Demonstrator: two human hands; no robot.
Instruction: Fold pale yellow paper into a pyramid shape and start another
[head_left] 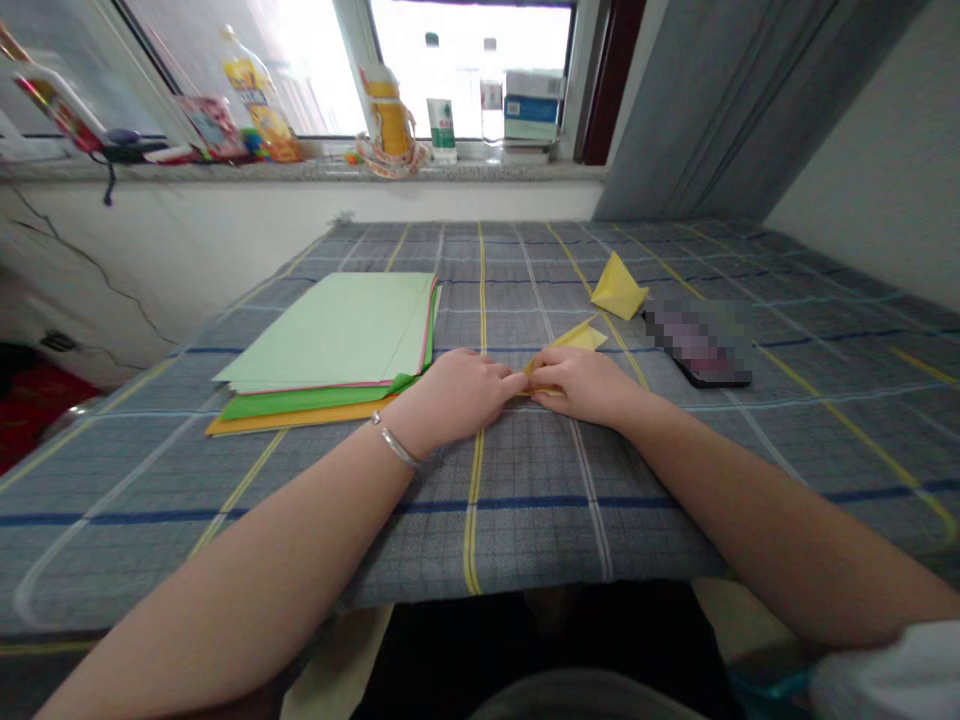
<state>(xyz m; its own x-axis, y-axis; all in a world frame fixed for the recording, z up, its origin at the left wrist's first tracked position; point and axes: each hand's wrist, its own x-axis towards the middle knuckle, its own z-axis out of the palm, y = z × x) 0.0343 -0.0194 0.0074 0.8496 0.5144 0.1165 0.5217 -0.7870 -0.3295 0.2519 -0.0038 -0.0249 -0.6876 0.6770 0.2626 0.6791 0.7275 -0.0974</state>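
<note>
A folded piece of yellow paper [581, 337] lies low over the checked cloth, mostly covered by my fingers. My left hand [465, 393] reaches in from the left, its fingertips closed on the paper's near left end. On the other side my right hand [581, 382] pinches the same paper, fingers bent over it, and the two hands meet at the fingertips. Past my right hand a loose yellow folded paper shape [618, 287] stands on the cloth. A stack of coloured paper sheets [337, 325], pale green on top, lies left of my left hand.
The table is covered by a grey checked cloth [525, 540]. A phone [701, 345] with a blurred screen lies to the right. Behind, the windowsill [315, 172] carries a yellow-labelled bottle [259, 100], a tube [442, 130], a clear bottle [491, 95] and boxes [531, 108].
</note>
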